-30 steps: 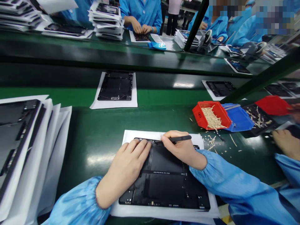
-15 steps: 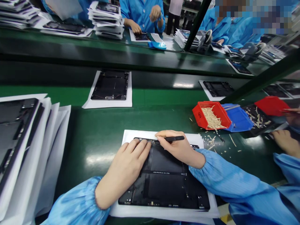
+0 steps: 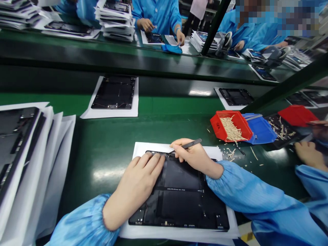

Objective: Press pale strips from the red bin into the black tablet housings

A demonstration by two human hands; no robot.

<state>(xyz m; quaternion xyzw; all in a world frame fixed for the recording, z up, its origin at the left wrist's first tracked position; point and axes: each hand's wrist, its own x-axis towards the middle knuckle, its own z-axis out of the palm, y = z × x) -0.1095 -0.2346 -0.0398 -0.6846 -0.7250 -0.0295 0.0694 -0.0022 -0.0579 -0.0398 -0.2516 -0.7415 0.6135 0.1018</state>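
Observation:
An opened tablet housing (image 3: 184, 205), black inside with small parts along its edges, lies on a white paper sheet (image 3: 147, 147) in front of me. My left hand (image 3: 140, 177) rests flat on its upper left part, fingertips at the top edge. Pinched in my right hand (image 3: 189, 153) are slim black tweezers (image 3: 192, 144). They slant down to the left, with their thin tip at the housing's top edge, close to my left fingertips. What the tip touches is too small to make out.
At the right stand a red bin (image 3: 217, 126) of thin pale strips and a blue bin (image 3: 263, 131), with scraps scattered nearby. A stack of housings and paper (image 3: 53, 164) rises at the left. Another housing (image 3: 114, 92) lies beyond. A co-worker's hand (image 3: 311, 153) is at far right.
The tweezers have tilted, their rear end rising and their tip now showing. My left hand stays put. The housings on paper beyond have shifted left. Across the bench, a co-worker's hand has lowered.

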